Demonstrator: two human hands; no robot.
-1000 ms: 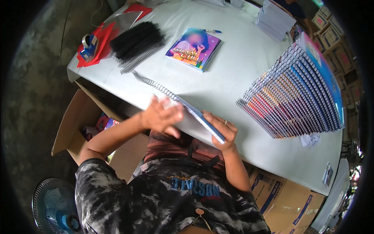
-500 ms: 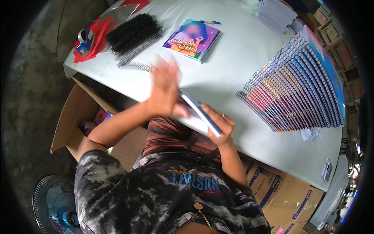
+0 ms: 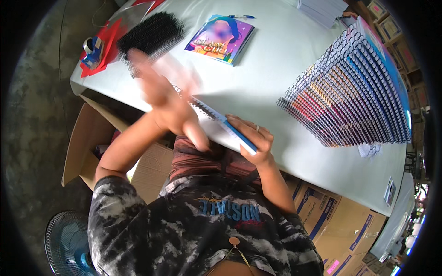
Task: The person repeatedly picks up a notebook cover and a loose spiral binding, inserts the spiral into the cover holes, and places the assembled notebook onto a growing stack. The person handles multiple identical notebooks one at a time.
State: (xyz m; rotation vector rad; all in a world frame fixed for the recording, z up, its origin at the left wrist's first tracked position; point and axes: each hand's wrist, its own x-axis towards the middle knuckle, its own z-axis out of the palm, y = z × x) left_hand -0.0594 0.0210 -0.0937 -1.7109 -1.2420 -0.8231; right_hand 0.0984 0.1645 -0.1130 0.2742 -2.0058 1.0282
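Clock face: centred on the notebook in hand, 12 o'clock pointing to the top of the view
Right hand (image 3: 255, 136): at 4 o'clock, closed round the lower end of the notebook, thumb toward the wearer, fingers over the far side
Notebook (image 3: 237, 133): blue-edged, tilted above the near edge of the table, long edge running from 10 to 4 o'clock
Spiral coil (image 3: 204, 109): dark loops along the 10 o'clock part of the notebook's edge, more loops beyond that end; none made out along the blue stretch by the right hand
Left hand (image 3: 168, 110): at 10 o'clock, blurred, fingers spread and not closed on anything; contact with the coil cannot be told
Step in hand (judged): coil being spun through the punched edge, roughly midway
Next move calls for (judged): light rolling strokes by the left hand, right hand firm, holes kept in line so the coil does not snag
Open carton (image 3: 76, 149): near 9 o'clock, below the table edge
Bound stack (image 3: 345, 96): between 2 and 3 o'clock, spiral notebooks piled with coil edges showing
Coil bundle (image 3: 154, 32): 11 o'clock, black, well apart from the notebook
Tape dispenser (image 3: 92, 53): 10 o'clock, blue, by red sheets (image 3: 111, 41)
Illustrated book (image 3: 218, 39): 12 o'clock, lying flat, pen (image 3: 241, 17) just beyond
White page stack (image 3: 322, 10): 1 o'clock, far side of the table (image 3: 271, 64)
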